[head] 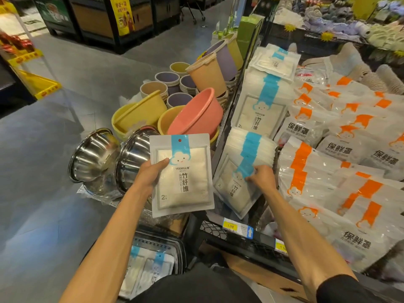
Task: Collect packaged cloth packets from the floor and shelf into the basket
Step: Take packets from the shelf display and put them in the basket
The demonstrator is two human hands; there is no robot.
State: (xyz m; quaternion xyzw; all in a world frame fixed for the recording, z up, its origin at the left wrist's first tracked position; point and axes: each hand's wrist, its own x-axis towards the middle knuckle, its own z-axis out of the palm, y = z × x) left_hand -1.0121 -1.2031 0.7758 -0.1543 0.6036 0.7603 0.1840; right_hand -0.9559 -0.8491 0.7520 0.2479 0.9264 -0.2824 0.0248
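Left hand (pixel 153 172), at 8 o'clock: thumb on the front, fingers behind, gripping 1 cloth packet (pixel 185 182) upright above the floor. Right hand (pixel 262 179), at 4 o'clock: fingers curled onto the front packet of the near stack (pixel 247 154) on the shelf (pixel 240 239); pinch or mere touch cannot be told. Basket (pixel 179 254), at 6 o'clock: 2 packets visible inside. Shelf: 3 stacks of blue-striped packets. At 9 o'clock: 2 steel bowls (pixel 94 154).

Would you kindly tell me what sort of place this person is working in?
Probably a household-goods shop aisle: a yellow price label on the black shelf edge, stacked pastel plastic basins and shelved stacks of blue-striped cloth packets.
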